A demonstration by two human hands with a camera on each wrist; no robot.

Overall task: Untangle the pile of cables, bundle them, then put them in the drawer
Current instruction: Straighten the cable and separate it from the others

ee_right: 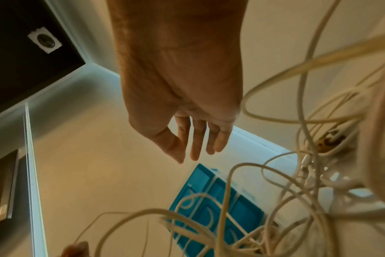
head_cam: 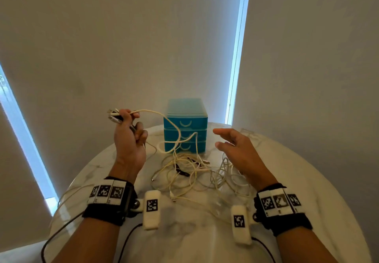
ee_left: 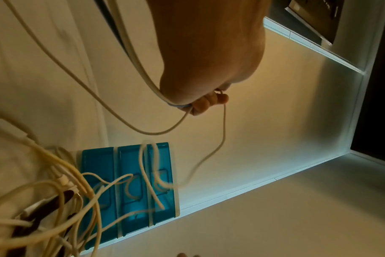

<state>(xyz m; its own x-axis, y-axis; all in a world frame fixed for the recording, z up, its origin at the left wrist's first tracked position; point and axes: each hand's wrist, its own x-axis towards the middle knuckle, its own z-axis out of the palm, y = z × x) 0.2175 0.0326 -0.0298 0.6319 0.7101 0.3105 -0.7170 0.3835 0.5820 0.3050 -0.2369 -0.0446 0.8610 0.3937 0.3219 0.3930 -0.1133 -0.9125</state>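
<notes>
On the left, the left hand (head_cam: 128,137) is gripping several cable ends (head_cam: 113,115) in curled fingers, raised above the table (head_cam: 307,180); how many plugs it is holding is hard to tell. One cream cable (head_cam: 164,119) is trailing from that grip down into the pile of cables (head_cam: 194,172), which is lying tangled in front of the blue drawer unit (head_cam: 185,125), all drawers looking closed. The right hand (head_cam: 238,150) is hovering open-fingered and empty. Untangling appears barely begun; bundling and stowing remain.
</notes>
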